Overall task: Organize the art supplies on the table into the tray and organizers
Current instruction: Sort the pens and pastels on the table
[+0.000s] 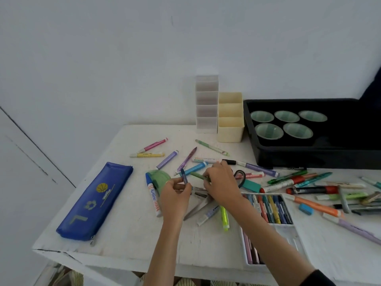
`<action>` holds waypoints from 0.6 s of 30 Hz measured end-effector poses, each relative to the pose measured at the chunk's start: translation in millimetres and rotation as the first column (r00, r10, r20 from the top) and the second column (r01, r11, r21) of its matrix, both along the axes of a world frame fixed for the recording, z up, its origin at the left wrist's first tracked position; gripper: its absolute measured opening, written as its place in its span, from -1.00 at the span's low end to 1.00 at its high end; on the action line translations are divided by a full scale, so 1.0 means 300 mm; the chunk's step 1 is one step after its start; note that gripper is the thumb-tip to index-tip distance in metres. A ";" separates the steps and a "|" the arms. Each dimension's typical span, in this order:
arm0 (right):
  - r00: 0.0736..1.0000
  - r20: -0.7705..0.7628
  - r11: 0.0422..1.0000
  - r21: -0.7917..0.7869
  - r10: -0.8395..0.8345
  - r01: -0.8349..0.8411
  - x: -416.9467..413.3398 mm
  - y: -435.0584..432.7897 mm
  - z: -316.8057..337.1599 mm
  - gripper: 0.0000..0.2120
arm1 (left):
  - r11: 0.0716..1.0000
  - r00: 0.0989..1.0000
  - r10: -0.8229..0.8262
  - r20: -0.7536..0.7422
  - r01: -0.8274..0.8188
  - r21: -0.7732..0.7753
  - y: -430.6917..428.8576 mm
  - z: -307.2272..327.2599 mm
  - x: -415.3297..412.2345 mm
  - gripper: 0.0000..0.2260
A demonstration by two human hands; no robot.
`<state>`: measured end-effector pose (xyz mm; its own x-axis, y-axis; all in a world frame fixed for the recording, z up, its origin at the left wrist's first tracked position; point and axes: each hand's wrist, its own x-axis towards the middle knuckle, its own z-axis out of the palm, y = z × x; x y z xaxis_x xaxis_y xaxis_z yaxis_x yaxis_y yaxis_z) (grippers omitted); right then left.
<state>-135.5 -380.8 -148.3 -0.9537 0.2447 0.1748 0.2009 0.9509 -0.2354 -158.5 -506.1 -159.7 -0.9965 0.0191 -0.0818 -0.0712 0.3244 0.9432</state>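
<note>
Pens, markers and crayons lie scattered over the white table [123,234]. My left hand [175,195] pinches a short blue crayon [184,176] upright between thumb and fingers. My right hand [221,182] pinches a green crayon [199,176] that lies nearly level just above the table. Both hands hover over a pair of scissors [198,206]. At the back stand a white tiered organizer [206,104] and a cream organizer [230,118]. A black tray [309,155] at the back right holds several green cups [269,131].
A blue pencil case [94,201] lies at the left. An open box of pastels [270,209] sits under my right forearm. A green protractor [158,178] and a blue-capped Artline marker [153,197] lie left of my hands. More markers are heaped at the right.
</note>
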 end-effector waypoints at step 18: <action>0.817 -0.255 0.540 -0.838 -0.517 0.080 0.539 0.140 0.009 -0.82 | 0.972 0.980 -0.192 -0.048 0.196 0.126 0.194 -0.011 0.474 -0.92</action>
